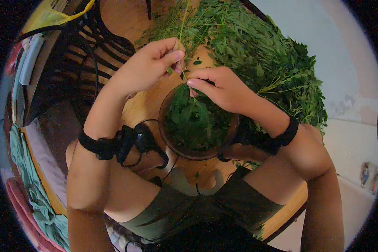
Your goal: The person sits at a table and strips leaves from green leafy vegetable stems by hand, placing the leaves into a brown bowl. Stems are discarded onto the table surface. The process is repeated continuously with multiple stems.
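Note:
A thin green plant stem (181, 31) runs upright between my hands. My left hand (159, 63) pinches it between thumb and fingers. Lower down and to the right, my right hand (217, 86) grips the stem's leafy end with thumb and forefinger. Green leaves (193, 110) hang from that end over a round brown bowl (162, 134). Loose leaves (195, 135) fill much of the bowl, which stands between my legs. My right hand's curled fingers are partly hidden behind its thumb.
A large heap of leafy stems (255, 53) spreads at the upper right, against a pale wall (302, 25). Thinner bare-looking stems (167, 23) lie beyond my left hand on the wooden floor (119, 15). A black slatted chair (110, 47) stands at the left, near a yellow plastic bag (47, 19).

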A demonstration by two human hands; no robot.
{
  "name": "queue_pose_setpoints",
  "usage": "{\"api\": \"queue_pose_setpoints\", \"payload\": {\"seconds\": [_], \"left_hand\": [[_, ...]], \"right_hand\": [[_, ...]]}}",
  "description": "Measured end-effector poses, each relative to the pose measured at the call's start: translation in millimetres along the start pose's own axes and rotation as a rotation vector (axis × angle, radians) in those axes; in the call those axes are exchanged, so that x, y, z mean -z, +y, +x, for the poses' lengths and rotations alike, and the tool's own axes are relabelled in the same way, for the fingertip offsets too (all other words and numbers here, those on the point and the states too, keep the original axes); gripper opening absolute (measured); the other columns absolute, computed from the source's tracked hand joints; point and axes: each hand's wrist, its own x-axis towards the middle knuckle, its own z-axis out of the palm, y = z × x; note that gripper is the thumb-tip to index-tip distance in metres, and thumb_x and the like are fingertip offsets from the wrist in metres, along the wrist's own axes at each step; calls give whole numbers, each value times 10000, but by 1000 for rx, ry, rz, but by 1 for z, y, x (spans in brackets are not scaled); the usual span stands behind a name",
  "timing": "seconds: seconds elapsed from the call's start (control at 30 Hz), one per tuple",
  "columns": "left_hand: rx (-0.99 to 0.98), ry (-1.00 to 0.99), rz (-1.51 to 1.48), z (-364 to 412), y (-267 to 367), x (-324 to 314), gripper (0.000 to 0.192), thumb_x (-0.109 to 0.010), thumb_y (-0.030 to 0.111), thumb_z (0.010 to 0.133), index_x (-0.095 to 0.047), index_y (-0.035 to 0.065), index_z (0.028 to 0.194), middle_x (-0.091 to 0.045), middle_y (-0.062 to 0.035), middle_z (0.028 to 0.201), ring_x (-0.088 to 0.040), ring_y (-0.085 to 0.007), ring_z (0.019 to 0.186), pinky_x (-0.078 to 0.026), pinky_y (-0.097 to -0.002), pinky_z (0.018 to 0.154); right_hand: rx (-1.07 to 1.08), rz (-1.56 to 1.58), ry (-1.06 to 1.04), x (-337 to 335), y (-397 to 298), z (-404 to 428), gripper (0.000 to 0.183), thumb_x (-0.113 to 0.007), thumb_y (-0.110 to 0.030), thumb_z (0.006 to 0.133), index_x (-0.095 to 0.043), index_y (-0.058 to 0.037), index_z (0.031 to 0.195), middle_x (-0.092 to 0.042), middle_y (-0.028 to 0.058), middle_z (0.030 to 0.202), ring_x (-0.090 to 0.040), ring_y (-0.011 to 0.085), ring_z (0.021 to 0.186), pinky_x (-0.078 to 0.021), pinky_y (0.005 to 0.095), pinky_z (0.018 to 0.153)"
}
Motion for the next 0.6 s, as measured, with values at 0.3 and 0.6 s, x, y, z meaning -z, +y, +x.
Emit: {"api": "queue_pose_setpoints", "payload": {"seconds": [0.3,0.6], "left_hand": [[-58,136,-26,5,-6,-21,215,-621,252,996,-632,51,923,-595,31,753,-529,-66,710,-423,-243,630],[-84,354,320,8,-8,-45,171,-584,160,990,-552,14,907,-587,-32,802,-528,-97,810,-454,-285,749]], "right_hand": [[114,-209,234,0,-1,4,174,-575,-157,978,-630,-11,902,-617,143,702,-608,269,638,-468,376,593],[124,-228,285,-1,6,4,171,-582,-155,971,-613,-5,895,-597,146,683,-563,277,583,-457,364,576]]}}
